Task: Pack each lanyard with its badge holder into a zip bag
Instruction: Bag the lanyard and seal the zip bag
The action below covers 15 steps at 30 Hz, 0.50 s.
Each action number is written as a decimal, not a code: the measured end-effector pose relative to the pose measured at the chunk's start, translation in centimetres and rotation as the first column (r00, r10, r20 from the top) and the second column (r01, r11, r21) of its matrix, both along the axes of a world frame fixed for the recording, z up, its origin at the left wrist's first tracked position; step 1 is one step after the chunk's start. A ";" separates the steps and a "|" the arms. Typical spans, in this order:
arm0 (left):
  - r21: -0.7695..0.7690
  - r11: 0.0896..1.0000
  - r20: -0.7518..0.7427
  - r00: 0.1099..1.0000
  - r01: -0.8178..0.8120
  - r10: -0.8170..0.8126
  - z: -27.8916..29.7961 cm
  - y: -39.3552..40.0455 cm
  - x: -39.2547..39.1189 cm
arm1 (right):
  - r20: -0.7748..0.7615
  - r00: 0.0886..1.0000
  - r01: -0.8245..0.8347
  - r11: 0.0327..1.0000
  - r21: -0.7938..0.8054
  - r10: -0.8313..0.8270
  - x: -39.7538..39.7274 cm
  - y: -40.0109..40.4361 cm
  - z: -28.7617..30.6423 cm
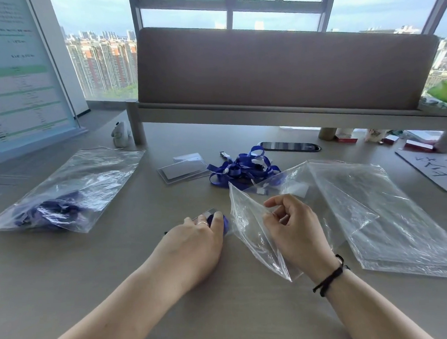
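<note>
My left hand (197,236) grips a bundled blue lanyard (224,223) together with a clear badge holder (206,212), low over the table. To its right, my right hand (294,225) pinches the edge of a clear zip bag (249,220) and holds its mouth up toward the left hand. A tangle of loose blue lanyards (240,168) lies further back at the middle. Beside it on the left lie clear badge holders (183,169). At the left lies a zip bag (69,189) with blue lanyards inside.
A stack of clear zip bags (385,217) lies at the right. A paper sheet with writing (442,169) sits at the far right. A raised shelf (276,69) spans the back, with a dark phone (289,147) and small boxes (417,144) beneath it. A printed board (20,77) stands at the back left.
</note>
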<state>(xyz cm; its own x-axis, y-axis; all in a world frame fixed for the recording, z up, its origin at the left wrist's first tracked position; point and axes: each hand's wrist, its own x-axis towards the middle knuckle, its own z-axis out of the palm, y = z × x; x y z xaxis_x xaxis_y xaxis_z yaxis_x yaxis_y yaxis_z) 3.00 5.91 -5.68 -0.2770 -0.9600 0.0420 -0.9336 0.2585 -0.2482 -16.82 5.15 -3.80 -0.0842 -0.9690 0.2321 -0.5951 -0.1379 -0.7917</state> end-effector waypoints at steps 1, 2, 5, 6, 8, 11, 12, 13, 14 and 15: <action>0.014 1.000 0.023 0.999 -0.028 0.027 0.1 0.0 0.0 | 0.001 1.000 -0.001 1.000 0.002 0.001 0.0 0.0 0.0; 0.021 0.999 0.048 0.998 -0.047 0.046 0.2 0.1 0.0 | 0.003 1.000 -0.001 1.000 0.004 0.001 0.0 0.0 0.0; -0.033 0.999 0.102 0.995 -0.018 0.021 1.7 0.8 0.3 | -0.004 1.000 0.002 1.000 0.009 -0.002 0.0 0.0 -0.1; -0.086 0.996 0.096 0.995 0.025 -0.017 1.8 0.7 0.8 | -0.005 1.000 0.001 1.000 0.010 -0.001 0.0 0.0 -0.1; -0.127 0.992 0.104 0.994 0.025 -0.012 2.8 1.3 1.5 | 0.001 1.000 0.000 1.000 0.007 0.000 0.0 -0.1 -0.2; -0.135 0.989 -0.032 0.998 0.053 -0.058 3.1 1.7 2.7 | 0.009 1.000 -0.010 1.000 0.008 0.009 0.0 0.0 -0.2; -0.123 0.992 -0.110 0.993 0.037 -0.051 2.9 1.7 3.0 | 0.006 1.000 -0.012 1.000 0.010 0.012 0.1 -0.1 -0.1; -0.127 0.992 -0.165 0.986 0.009 -0.030 2.7 1.6 2.9 | 0.002 1.000 -0.012 1.000 0.011 0.012 0.1 -0.1 -0.2; -0.179 0.984 -0.221 0.974 0.008 -0.048 2.7 1.7 2.9 | -0.001 1.000 -0.011 1.000 0.011 0.011 0.1 -0.1 -0.2; -0.262 0.964 -0.289 0.951 0.031 -0.109 3.0 1.7 2.8 | -0.003 1.000 -0.011 1.000 0.013 0.011 0.1 -0.1 -0.2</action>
<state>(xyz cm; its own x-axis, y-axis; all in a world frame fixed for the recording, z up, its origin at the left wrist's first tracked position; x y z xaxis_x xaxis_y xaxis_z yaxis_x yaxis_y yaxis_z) 5.79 7.60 -2.72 -0.2800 -0.8855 0.3707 -0.9563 0.2912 -0.0267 -16.73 5.04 -4.01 -0.0724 -0.9729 0.2194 -0.5962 -0.1341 -0.7916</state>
